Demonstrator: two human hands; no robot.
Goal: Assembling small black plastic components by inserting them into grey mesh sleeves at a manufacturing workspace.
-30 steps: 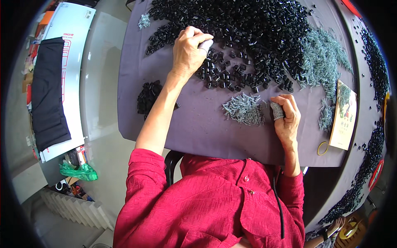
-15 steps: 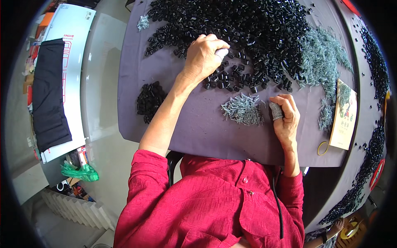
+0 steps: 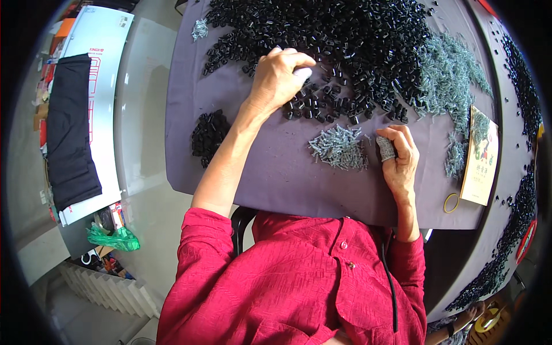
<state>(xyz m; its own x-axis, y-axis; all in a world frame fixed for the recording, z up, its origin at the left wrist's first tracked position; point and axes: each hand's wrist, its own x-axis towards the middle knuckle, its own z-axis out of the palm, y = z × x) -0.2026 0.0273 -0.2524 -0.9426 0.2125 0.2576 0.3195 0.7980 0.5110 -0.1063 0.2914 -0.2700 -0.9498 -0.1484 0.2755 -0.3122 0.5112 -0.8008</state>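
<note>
My left hand (image 3: 277, 79) is at the near edge of a large heap of small black plastic pieces (image 3: 322, 34). Its fingers are curled in toward a thumb wrapped in white; whatever they pinch is hidden. My right hand (image 3: 401, 156) rests on the table just right of a small pile of silver screws (image 3: 339, 148). Its fingers bend over a thumb covered in grey wrapping, and I cannot make out anything between them. A smaller pile of black pieces (image 3: 210, 137) lies left of my left forearm.
More screws (image 3: 445, 75) spread along the heap's right side. A booklet (image 3: 480, 155) and a yellow ring (image 3: 451, 203) lie at the right of the purple-grey cloth (image 3: 276, 178). A second table with black pieces (image 3: 520, 195) stands farther right; another person's hand (image 3: 472, 311) shows at lower right.
My left hand has shifted slightly left at the heap's edge, its fingers still curled. My right hand stays beside the screw pile, almost unmoved.
</note>
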